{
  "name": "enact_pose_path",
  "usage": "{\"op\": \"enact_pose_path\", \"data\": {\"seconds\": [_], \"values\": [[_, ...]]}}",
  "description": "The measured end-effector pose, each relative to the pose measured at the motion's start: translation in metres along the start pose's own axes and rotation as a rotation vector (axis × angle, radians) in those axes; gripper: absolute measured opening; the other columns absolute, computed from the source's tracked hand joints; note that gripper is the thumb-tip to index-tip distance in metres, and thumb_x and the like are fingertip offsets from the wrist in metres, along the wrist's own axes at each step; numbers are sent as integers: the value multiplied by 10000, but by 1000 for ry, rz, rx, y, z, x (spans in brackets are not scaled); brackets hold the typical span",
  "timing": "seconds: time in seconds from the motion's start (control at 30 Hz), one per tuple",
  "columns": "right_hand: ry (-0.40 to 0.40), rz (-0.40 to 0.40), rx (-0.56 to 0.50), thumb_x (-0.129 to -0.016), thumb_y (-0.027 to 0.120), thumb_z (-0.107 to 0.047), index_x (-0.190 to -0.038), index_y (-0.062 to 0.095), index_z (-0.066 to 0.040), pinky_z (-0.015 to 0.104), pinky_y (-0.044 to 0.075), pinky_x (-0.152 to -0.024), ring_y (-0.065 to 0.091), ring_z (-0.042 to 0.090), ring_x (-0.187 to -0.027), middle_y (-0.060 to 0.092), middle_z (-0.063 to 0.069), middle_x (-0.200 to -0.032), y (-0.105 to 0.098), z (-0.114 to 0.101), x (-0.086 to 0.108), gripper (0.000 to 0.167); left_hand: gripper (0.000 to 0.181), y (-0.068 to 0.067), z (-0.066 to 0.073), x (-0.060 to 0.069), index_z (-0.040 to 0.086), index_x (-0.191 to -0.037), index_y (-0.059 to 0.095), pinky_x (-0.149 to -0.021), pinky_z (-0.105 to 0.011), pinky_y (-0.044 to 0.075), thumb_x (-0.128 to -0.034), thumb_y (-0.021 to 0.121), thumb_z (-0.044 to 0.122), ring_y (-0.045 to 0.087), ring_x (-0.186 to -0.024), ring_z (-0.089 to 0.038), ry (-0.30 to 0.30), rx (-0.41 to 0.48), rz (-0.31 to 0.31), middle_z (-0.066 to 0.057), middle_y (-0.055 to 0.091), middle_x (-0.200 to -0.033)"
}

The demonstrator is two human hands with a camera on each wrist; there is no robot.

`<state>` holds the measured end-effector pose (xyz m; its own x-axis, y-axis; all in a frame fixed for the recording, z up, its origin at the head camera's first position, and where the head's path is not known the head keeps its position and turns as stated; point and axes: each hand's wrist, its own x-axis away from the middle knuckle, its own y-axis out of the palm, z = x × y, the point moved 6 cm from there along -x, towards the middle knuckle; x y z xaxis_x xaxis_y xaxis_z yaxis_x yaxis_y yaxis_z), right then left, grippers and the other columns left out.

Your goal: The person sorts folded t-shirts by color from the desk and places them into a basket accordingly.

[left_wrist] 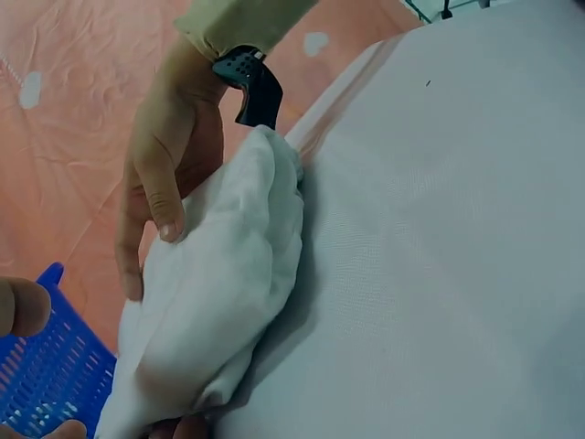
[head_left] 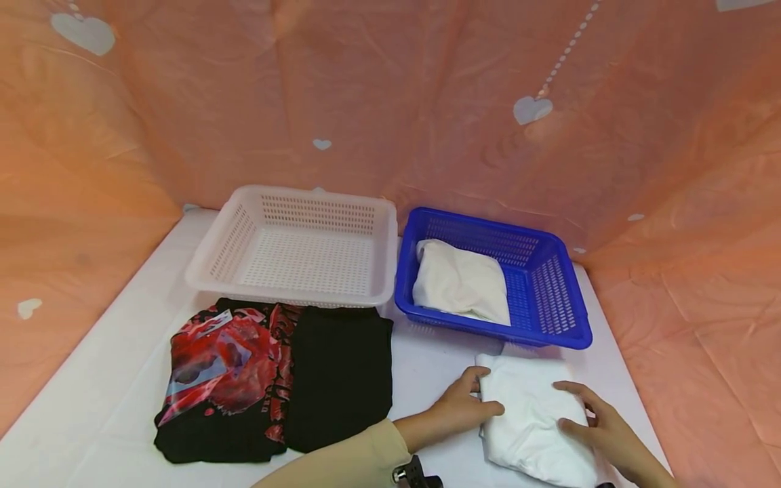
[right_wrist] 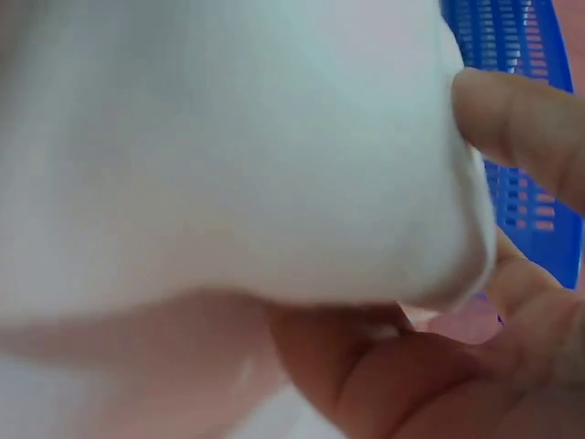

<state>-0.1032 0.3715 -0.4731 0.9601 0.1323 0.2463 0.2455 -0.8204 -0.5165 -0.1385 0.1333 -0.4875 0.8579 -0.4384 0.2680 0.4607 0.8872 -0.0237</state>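
A folded white garment [head_left: 529, 417] lies on the white table at the front right, in front of the blue basket. My left hand [head_left: 459, 407] grips its left edge, thumb over the top. From the other side my right hand [head_left: 610, 434] holds the right edge. In the left wrist view the right hand [left_wrist: 160, 174] is against the far side of the garment [left_wrist: 224, 274], which bulges in soft folds. The right wrist view shows the garment [right_wrist: 247, 165] close up, a finger at its edge and part of the hand underneath.
Another folded white garment [head_left: 460, 281] lies in the blue basket [head_left: 564, 285]. A white basket [head_left: 305, 257] stands to its left. Before the white basket lie a black garment with a red print [head_left: 226, 366] and a plain black folded part [head_left: 342, 379]. Orange curtains [head_left: 366, 102] surround the table.
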Motion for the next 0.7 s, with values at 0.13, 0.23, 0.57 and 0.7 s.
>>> {"op": "enact_pose_path", "data": {"seconds": [0.13,0.23,0.57,0.7], "values": [[-60,-71,-77,-900,634,-60,-1413,389,-56,312,566,-695,618,30,-907,523,-193,-1144,12,-5,-1,569,613,1,-1,2,143,-1325,495,-710,-266,516,-756,720,184,600,-924,-123,-23,7,-7,-81,631,-1074],[-122,-102,-115,-909,614,-41,-1408,384,-32,309,566,-699,621,25,-922,565,-178,-1131,21,-11,-2,550,594,1,-2,4,149,-1306,503,-788,-288,505,-759,724,211,580,-1020,-153,-27,-6,8,-93,615,-1148],[-107,-38,-136,-877,668,-70,-1370,430,-17,281,561,-725,614,13,-944,567,-184,-1134,39,-26,-4,550,567,-10,4,11,208,-1225,521,-805,-273,469,-710,745,134,557,-999,-146,67,-135,91,-85,611,-1169],[-165,31,-87,-848,669,6,-1353,448,-25,202,532,-764,589,-16,-972,525,-187,-1179,39,-38,-2,552,562,-21,16,17,251,-1230,522,-794,-237,459,-724,714,98,560,-971,-96,179,-210,86,-72,628,-1165]]}}
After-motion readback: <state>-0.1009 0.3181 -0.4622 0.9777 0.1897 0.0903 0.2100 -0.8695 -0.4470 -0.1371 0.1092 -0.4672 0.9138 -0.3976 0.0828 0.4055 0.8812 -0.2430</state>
